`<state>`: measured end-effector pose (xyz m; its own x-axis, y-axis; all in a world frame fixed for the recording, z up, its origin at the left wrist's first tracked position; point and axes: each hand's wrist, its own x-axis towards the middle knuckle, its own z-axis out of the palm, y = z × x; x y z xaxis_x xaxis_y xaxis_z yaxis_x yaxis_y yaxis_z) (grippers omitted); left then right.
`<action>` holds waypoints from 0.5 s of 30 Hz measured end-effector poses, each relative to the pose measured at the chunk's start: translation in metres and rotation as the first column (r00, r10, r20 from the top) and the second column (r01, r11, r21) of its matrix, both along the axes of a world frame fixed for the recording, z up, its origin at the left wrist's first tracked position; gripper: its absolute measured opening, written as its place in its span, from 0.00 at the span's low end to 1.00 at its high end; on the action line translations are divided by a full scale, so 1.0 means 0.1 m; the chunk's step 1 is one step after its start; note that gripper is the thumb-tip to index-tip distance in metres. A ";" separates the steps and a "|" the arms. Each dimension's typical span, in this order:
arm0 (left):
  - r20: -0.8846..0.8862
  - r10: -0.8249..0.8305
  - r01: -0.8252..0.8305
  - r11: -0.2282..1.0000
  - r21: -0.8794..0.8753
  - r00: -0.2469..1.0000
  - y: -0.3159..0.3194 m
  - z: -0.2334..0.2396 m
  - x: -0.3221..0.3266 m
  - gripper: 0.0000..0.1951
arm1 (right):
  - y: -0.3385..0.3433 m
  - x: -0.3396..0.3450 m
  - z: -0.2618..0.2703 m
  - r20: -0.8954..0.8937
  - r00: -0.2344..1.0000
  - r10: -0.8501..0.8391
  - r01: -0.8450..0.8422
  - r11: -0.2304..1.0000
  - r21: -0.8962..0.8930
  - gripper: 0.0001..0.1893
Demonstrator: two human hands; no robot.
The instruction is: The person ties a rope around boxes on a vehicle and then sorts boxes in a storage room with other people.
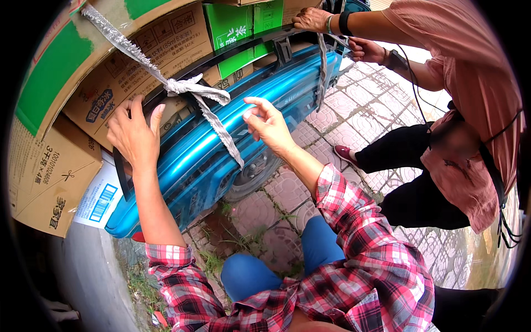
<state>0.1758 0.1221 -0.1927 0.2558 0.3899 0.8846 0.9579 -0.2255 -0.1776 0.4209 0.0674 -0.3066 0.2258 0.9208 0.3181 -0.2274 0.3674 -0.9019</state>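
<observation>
A grey-white cloth strip [124, 45] runs down across the cardboard boxes to a knot [176, 86] at the black rail [232, 47] of a blue cargo vehicle [249, 108]. Its loose end [220, 130] hangs over the shiny blue side panel. My left hand [137, 133] is over the rail, left of the knot, thumb and fingers apart; whether it touches the rail is hard to tell. Just right of the hanging end, my right hand [267, 124] is held by the panel with fingers loosely bent. Neither hand shows anything in its grasp.
Printed cardboard boxes [145, 58] and a green box [232, 25] fill the cargo bed. At right, a person in a pink top [460, 62] has hands near a second strip [322, 70]. A wheel [253, 172] stands on paving tiles [282, 199]. A grey curved surface [91, 265] is at lower left.
</observation>
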 end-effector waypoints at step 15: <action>0.051 0.170 -0.175 0.980 0.100 0.984 0.17 -0.16 0.03 0.22 | -1.99 0.44 -2.15 0.847 0.513 -0.140 0.474 0.869 -0.143 0.08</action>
